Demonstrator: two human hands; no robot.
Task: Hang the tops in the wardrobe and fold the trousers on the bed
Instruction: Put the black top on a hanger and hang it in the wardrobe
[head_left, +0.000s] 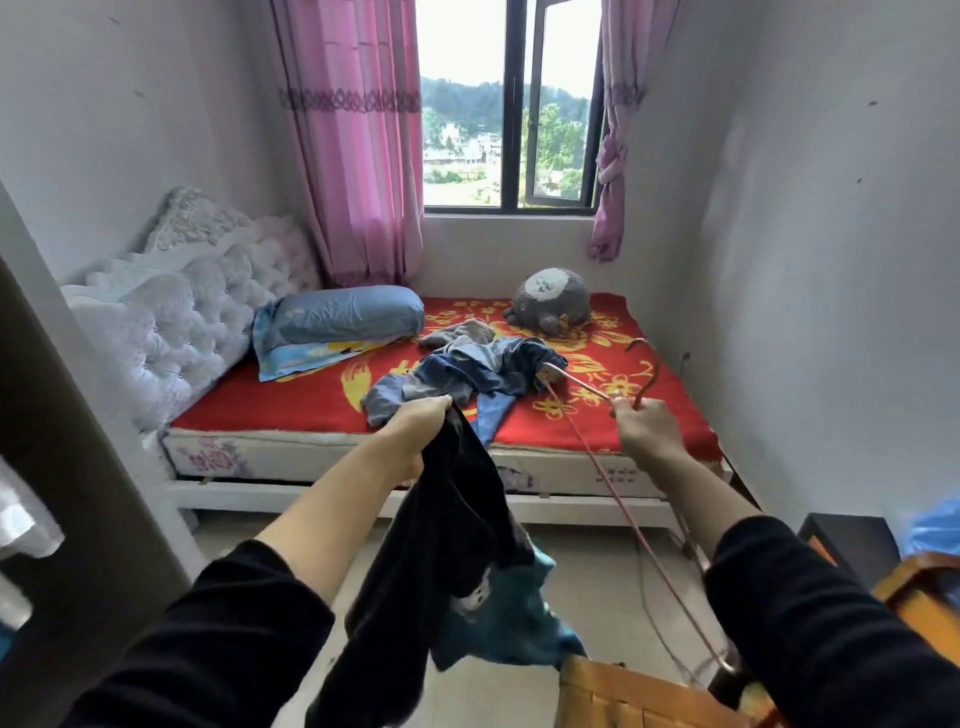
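The dark top (457, 545) hangs limp and light from the clenched left hand (415, 421), short of the bed's near edge; it is best taken at the neckline. The right hand (644, 431) pinches a thin, stiff hanger (582, 383) below its hook. Beyond, more clothes (478, 369) lie heaped mid-bed (291, 395).

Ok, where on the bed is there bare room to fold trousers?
Two patches of the red blanket are bare: the near-left one, between the blue pillow, the clothes pile and the mattress edge; and the near-right corner, right of the pile, before the grey plush toy. The pile crowds the middle.
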